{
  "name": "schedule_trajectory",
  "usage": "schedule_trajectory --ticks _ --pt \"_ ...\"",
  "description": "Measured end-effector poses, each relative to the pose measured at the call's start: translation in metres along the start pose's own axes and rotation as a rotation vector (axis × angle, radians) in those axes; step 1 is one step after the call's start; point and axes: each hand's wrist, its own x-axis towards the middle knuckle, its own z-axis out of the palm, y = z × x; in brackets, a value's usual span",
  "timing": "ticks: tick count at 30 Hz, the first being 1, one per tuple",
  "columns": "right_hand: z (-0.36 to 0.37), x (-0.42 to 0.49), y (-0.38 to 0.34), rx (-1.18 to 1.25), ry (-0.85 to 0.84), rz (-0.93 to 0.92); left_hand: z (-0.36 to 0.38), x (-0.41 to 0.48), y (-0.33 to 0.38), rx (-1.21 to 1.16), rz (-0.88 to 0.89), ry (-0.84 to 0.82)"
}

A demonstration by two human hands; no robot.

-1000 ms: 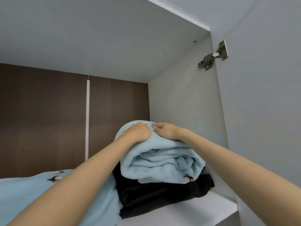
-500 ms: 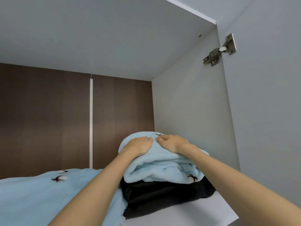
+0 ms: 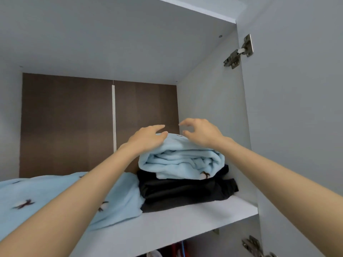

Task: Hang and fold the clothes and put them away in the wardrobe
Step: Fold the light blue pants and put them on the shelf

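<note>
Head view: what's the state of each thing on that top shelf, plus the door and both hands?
folded blue garment: folded, lying on top of the black garment.
black garment: folded, on the shelf by the right wall.
patterned blue garment: lying on the shelf left of the stack.
wardrobe door: open.
left hand: open, resting on the folded blue garment.
right hand: open, fingers clear of the cloth, holding nothing.

Both arms, bare, reach forward and upward and converge toward the middle of the view. Left forearm (image 3: pixel 78 190) enters from the lower left; left hand (image 3: pixel 146 139) palm down, fingers loosely extended. Right forearm (image 3: pixel 274 175) enters from the lower right; right hand (image 3: pixel 203 133) slightly higher, palm down, fingers curved and spread, thumb apart, gripping nothing. The two hands' fingertips near, not touching
</note>
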Motion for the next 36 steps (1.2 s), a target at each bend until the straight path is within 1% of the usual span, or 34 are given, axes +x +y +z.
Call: schedule_trajectory --ticks 5,8,13,18,21,27,32,36 --pt "-0.009 -0.034 -0.009 0.074 0.005 -0.053 -0.011 -0.055 0.020 0.050 -0.023 0.055" --pt "-0.016 -0.057 -0.019 0.102 -0.003 -0.083 -0.015 -0.086 0.032 0.122 -0.055 0.086" --pt "-0.028 -0.097 -0.039 0.159 -0.006 -0.091 -0.027 -0.140 0.050 0.187 -0.098 0.163" --pt "-0.044 -0.147 -0.059 0.183 -0.001 -0.111 -0.040 -0.200 0.065 0.227 -0.078 0.231" --pt "-0.055 -0.182 -0.071 0.213 -0.033 -0.095 -0.047 -0.234 0.072 0.219 -0.089 0.209" --pt "-0.088 -0.259 -0.091 0.190 -0.049 -0.026 -0.052 -0.310 0.098 0.143 -0.081 0.165" --pt "-0.122 -0.343 -0.095 0.162 -0.112 0.043 -0.046 -0.376 0.134 0.077 -0.042 0.070" --pt "-0.159 -0.405 -0.087 0.154 -0.160 0.150 -0.039 -0.418 0.172 0.029 0.003 0.004"
